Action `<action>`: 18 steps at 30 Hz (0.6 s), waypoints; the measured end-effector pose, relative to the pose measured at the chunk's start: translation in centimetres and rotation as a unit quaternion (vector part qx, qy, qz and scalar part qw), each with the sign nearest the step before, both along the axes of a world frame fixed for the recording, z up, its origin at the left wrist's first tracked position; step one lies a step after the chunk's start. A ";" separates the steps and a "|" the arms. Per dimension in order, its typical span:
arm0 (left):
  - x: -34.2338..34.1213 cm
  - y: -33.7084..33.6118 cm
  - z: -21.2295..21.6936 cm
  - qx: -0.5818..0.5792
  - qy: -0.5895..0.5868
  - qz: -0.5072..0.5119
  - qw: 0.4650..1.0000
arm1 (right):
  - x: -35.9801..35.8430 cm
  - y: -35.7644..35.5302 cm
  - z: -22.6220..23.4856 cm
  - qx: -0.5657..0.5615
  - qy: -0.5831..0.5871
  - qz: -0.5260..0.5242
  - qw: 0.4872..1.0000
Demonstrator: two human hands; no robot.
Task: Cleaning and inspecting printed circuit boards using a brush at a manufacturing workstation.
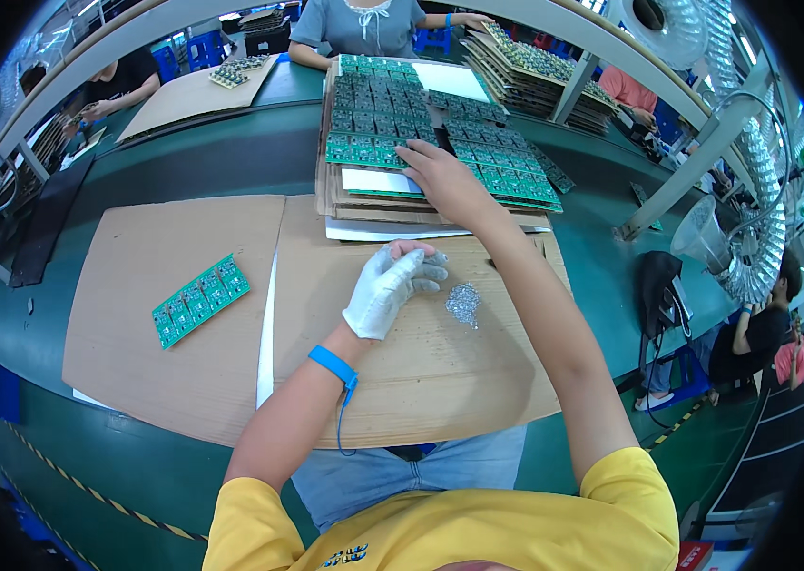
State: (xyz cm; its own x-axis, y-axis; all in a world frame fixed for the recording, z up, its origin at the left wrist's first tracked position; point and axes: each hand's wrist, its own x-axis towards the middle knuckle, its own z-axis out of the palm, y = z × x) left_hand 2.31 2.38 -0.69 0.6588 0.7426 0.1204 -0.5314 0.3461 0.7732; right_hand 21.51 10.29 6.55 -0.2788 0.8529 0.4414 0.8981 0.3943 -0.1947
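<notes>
My right hand (445,181) is bare and reaches over a stack of green circuit board panels (378,105). Its fingers are bent at the right end of the nearest left panel (362,149), seemingly gripping that end. A thin white glove with bare fingertips covers my left hand (392,287), held above the cardboard with curled fingers; whatever may be inside them is hidden. Just right of it lies a small heap of tiny silvery parts (463,305). Another green circuit board panel (200,301) rests at a slant on the cardboard's left half.
Brown cardboard (174,238) covers the green bench (202,171) before me. More boards stand stacked on cardboard (540,71) at the back right. A frame post (678,186) and a clear duct funnel (702,233) stand at right. Across the bench sits a person (354,29).
</notes>
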 end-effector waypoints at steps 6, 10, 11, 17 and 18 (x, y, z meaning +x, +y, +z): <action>-0.7 0.1 -0.2 -0.003 0.001 0.004 1.000 | 2.4 -1.7 1.6 0.079 0.025 0.000 0.997; 0.5 -0.2 0.2 0.008 -0.010 0.002 1.000 | 9.3 -3.7 1.6 0.079 -0.079 -0.184 0.977; 0.5 -0.2 0.1 0.007 -0.008 -0.001 1.000 | 10.0 -3.5 0.8 0.079 -0.081 -0.185 0.976; 0.3 0.0 -0.6 0.011 0.007 -0.010 1.000 | 11.0 -2.7 -0.6 -0.037 -0.074 -0.198 0.977; 0.3 0.0 -0.6 0.011 0.007 -0.010 1.000 | 11.1 -2.5 -0.6 -0.051 -0.067 -0.197 0.977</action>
